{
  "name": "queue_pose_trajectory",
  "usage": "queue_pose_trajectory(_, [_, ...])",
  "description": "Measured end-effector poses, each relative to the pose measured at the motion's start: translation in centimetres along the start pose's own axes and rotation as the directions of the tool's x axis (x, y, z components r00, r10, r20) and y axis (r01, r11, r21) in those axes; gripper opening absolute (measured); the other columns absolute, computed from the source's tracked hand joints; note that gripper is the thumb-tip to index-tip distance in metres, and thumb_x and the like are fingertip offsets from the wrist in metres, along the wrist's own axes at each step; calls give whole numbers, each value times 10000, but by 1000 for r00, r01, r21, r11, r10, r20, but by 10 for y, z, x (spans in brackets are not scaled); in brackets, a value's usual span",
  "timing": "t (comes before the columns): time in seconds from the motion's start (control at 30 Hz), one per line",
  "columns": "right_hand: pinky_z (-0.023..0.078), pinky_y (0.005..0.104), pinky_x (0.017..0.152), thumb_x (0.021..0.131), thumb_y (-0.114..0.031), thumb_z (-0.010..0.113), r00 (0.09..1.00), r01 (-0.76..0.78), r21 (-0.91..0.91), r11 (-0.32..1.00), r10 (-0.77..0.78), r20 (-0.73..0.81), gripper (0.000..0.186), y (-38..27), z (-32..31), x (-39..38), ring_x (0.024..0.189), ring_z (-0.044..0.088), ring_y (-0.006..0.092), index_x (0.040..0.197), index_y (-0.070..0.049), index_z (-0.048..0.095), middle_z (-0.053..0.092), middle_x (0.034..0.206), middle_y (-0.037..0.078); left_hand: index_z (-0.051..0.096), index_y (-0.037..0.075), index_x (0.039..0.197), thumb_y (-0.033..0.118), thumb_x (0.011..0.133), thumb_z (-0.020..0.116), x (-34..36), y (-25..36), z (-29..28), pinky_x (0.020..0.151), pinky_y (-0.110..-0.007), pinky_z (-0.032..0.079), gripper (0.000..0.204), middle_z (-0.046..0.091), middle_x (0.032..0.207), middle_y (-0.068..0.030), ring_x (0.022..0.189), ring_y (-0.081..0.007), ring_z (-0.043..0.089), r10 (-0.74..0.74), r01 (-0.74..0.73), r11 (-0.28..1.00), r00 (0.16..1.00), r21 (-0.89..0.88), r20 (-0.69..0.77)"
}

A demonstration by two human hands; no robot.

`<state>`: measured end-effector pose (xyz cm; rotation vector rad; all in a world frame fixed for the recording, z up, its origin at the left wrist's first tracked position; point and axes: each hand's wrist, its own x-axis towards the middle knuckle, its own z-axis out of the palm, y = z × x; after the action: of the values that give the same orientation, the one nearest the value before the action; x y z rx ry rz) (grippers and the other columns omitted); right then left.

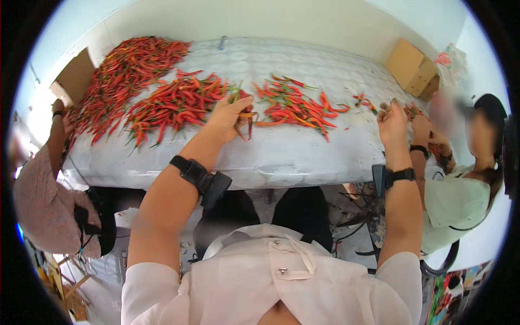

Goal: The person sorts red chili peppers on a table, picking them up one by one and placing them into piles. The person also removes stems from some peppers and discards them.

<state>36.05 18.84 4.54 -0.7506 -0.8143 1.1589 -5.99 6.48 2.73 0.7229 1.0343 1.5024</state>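
Most chillies [179, 100] lie heaped, unsorted, on the table [281, 157]; her left hand [230, 116] clutches a few, right hand [392, 122] loosely curled, seemingly empty.

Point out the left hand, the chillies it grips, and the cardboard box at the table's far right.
left hand [230, 115], head view, back of the hand.
bunch of chillies [247, 110], head view, red pods beside the fingers.
cardboard box [413, 66], head view, its top face.

Bare table [303, 157] strip along near edge w/ room to pass; chilli piles [173, 100] block middle, co-workers' hands [428, 135] crowd right end.
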Motion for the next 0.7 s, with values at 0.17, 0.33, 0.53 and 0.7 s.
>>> queue_pose_trajectory(0.17, [452, 277, 626, 893, -178, 574, 973, 114, -440, 891, -12, 229, 510, 25, 44, -65, 689, 560, 119, 1361, -42, 423, 634, 942, 74, 613, 55, 995, 198, 862, 717, -11, 69, -15, 565, -218, 492, 221, 615, 834, -10, 665, -104, 599, 232, -227, 882, 972, 414, 41])
queue_pose_trajectory(0.33, [471, 266, 664, 870, -175, 592, 915, 252, -539, 804, -17, 403, 515, 28, 63, -86, 742, 583, 125, 1330, 15, 457, 656, 986, 106, 627, 32, 1064, 266, 779, 729, -5, 138, -82, 718, -345, 509, 382, 656, 878, -73, 781, -232, 641, 505, -151, 151, 861, 977, 55])
queue_pose_trajectory(0.53, [505, 321, 689, 840, -158, 612, 818, 375, -779, 504, 217, 533, 564, 20, 85, -50, 807, 655, 167, 1344, 43, 459, 686, 959, 146, 608, 79, 1219, 279, 712, 765, -8, 122, -89, 993, -419, 426, 567, 574, 1234, -172, 1147, -331, 545, 624, -19, -307, 751, 952, 216])
queue_pose_trajectory(0.7, [515, 343, 646, 790, -67, 576, 775, 459, -837, 299, 326, 542, 634, -5, 140, -35, 685, 681, 223, 1382, 72, 398, 692, 829, 183, 583, 131, 1246, 253, 712, 783, -21, 59, -21, 1054, -455, 359, 582, 471, 1352, -164, 1251, -351, 432, 317, -438, -309, 789, 844, 526])
